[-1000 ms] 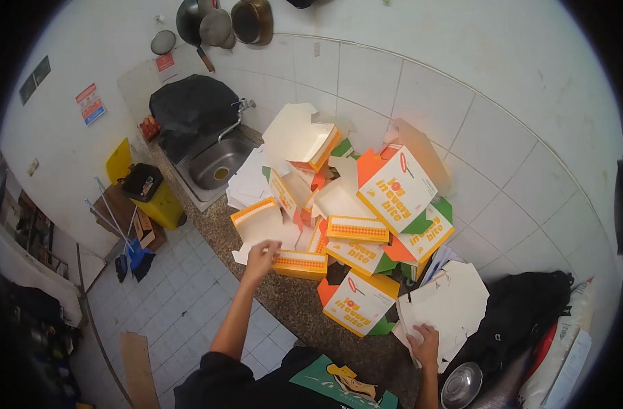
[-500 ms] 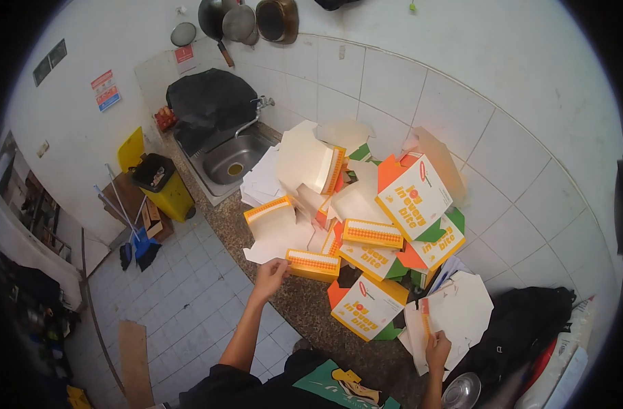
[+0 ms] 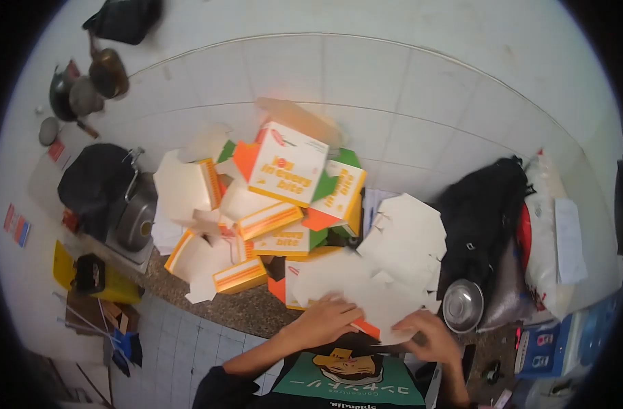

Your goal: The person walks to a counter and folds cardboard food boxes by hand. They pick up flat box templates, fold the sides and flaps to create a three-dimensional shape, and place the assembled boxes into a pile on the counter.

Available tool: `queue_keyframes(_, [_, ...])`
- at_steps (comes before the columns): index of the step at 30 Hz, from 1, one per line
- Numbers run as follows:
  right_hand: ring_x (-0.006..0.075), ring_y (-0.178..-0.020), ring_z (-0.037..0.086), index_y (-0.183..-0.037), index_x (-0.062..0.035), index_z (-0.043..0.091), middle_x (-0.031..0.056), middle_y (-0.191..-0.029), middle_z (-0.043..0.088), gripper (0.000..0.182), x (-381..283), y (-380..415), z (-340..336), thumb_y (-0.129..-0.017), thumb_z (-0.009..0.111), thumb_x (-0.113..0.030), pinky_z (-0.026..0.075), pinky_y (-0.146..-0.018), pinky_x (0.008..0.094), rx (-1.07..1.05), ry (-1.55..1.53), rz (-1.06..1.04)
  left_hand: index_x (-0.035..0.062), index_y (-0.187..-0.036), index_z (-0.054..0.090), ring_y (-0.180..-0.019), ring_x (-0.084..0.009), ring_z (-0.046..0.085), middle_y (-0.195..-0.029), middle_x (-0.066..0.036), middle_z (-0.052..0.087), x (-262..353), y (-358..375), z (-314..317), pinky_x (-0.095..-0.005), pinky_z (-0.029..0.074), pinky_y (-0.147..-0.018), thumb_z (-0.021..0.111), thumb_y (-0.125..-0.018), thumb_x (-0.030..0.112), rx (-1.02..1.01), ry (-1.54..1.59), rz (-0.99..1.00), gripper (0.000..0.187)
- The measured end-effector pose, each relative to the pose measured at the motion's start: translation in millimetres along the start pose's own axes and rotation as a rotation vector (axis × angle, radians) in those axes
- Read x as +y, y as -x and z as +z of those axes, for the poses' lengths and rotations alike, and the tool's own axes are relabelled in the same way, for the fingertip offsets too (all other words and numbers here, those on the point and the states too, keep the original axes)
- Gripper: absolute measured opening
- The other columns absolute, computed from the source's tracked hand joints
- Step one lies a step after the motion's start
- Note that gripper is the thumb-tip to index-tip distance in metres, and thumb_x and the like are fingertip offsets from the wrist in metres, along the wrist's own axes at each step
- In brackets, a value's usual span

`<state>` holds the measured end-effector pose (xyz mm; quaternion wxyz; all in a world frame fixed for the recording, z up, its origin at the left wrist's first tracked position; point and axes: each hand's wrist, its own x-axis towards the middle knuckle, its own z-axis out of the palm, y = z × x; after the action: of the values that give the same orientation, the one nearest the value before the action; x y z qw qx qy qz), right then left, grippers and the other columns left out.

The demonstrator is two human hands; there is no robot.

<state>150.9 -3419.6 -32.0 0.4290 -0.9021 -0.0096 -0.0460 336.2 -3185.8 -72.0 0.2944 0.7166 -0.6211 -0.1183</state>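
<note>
A white, unfolded food-box blank lies at the counter's front edge, close to my body, with an orange strip showing along its near side. My left hand holds its near left edge, fingers bent over the card. At the near right corner, my right hand grips the same blank, thumb and fingers closed on the edge. More flat white blanks are stacked just behind. To the left, folded boxes in yellow, orange and green are heaped, among them a printed box and a small yellow-sided box.
A sink is at the far left of the counter, near a yellow bin on the floor. On the right are a metal bowl, a black bag and a white sack. Pans hang on the wall.
The view has turned right. My left hand has left the yellow-sided box and moved right onto a blank. My right hand has brought that blank from the stack toward my body.
</note>
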Motion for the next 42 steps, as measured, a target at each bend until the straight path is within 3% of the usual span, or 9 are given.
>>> queue_keyframes(10, [0.0365, -0.084, 0.066, -0.092, -0.0083, 0.071, 0.0144, -0.084, 0.069, 0.027, -20, 19, 66, -0.087, 0.074, -0.035, 0.046, -0.083, 0.044, 0.104, 0.055, 0.157, 0.0018, -0.113, 0.071, -0.067, -0.0085, 0.064, -0.082, -0.004, 0.07, -13, 8, 51, -0.0252, 0.051, -0.057, 0.068, -0.098, 0.026, -0.708, 0.798, -0.4, 0.028])
queue_keyframes(13, [0.0402, -0.078, 0.067, -0.094, -0.0064, 0.071, 0.019, -0.081, 0.069, 0.03, 8, 17, 68, -0.089, 0.071, -0.036, 0.051, -0.073, 0.0459, -0.281, -0.016, 0.289, -0.0015, -0.112, 0.071, -0.072, -0.0078, 0.06, -0.084, -0.005, 0.07, -7, -8, 44, -0.0261, 0.049, -0.064, 0.067, -0.099, 0.025, -0.794, 0.871, -0.45, 0.03])
queue_keyframes(17, [0.0417, -0.071, 0.067, -0.092, -0.0039, 0.069, 0.021, -0.073, 0.066, 0.027, 25, 15, 69, -0.092, 0.066, -0.03, 0.052, -0.063, 0.0455, 0.071, -0.12, 0.389, -0.0009, -0.111, 0.071, -0.069, -0.0086, 0.063, -0.082, -0.004, 0.071, -7, -6, 44, -0.0263, 0.051, -0.06, 0.064, -0.1, 0.025, -0.67, 1.023, -0.543, 0.029])
queue_keyframes(23, [0.0428, -0.07, 0.066, -0.088, -0.004, 0.067, 0.0216, -0.072, 0.065, 0.028, 29, 9, 81, -0.096, 0.063, -0.031, 0.051, -0.062, 0.0484, -0.188, 0.025, 0.202, -0.0009, -0.111, 0.07, -0.063, -0.012, 0.067, -0.086, -0.008, 0.072, -10, 0, 63, -0.027, 0.051, -0.053, 0.062, -0.102, 0.025, -0.704, 0.94, -0.669, 0.029])
queue_keyframes(29, [0.0343, -0.059, 0.062, -0.077, -0.0022, 0.063, 0.0161, -0.067, 0.063, 0.03, 22, 11, 37, -0.095, 0.067, -0.026, 0.047, -0.055, 0.0407, -0.175, -0.005, 0.09, 0.0033, -0.115, 0.066, -0.096, -0.0168, 0.065, -0.1, -0.018, 0.067, 20, -6, 31, -0.0328, 0.054, -0.068, 0.066, -0.097, 0.02, -0.055, 0.291, -0.055, 0.024])
queue_keyframes(31, [0.0186, -0.055, 0.059, -0.087, -0.0013, 0.067, 0.0093, -0.06, 0.058, 0.024, 17, 20, 26, -0.097, 0.064, -0.023, 0.044, -0.053, 0.0347, 0.462, -0.168, 0.336, -0.0002, -0.121, 0.061, -0.105, -0.0237, 0.062, -0.115, -0.018, 0.061, 61, -15, -14, -0.0403, 0.054, -0.08, 0.068, -0.094, 0.017, 0.598, 0.054, -0.134, 0.032])
queue_keyframes(34, [0.0108, -0.058, 0.055, -0.098, 0.001, 0.066, 0.0052, -0.064, 0.06, 0.02, 12, 30, 44, -0.099, 0.059, -0.017, 0.042, -0.052, 0.0305, 0.74, -0.293, 0.26, -0.0034, -0.132, 0.054, -0.111, -0.0299, 0.058, -0.13, -0.021, 0.053, 83, -11, -2, -0.0444, 0.047, -0.098, 0.071, -0.091, 0.014, 0.435, 0.767, -0.339, 0.048])
queue_keyframes(37, [0.0222, -0.105, 0.064, -0.116, 0.0035, 0.063, 0.0192, -0.114, 0.065, 0.03, -29, -7, 50, -0.103, 0.054, -0.021, 0.051, -0.088, 0.0373, 0.415, -0.258, -0.085, -0.0039, -0.141, 0.048, -0.115, -0.0313, 0.058, -0.135, -0.022, 0.051, 66, -23, 43, -0.0424, 0.048, -0.098, 0.07, -0.091, 0.013, 0.463, 0.852, -0.276, 0.057])
queue_keyframes(42, [0.0303, -0.128, 0.053, -0.129, 0.004, 0.057, 0.0191, -0.137, 0.056, 0.041, -12, -19, 41, -0.105, 0.051, -0.028, 0.043, -0.106, 0.0424, 0.266, -0.563, -0.143, -0.0058, -0.143, 0.047, -0.133, -0.0377, 0.054, -0.148, -0.025, 0.05, 26, -40, 57, -0.0371, 0.051, -0.101, 0.072, -0.09, 0.013, 0.505, 0.516, -0.07, 0.062])
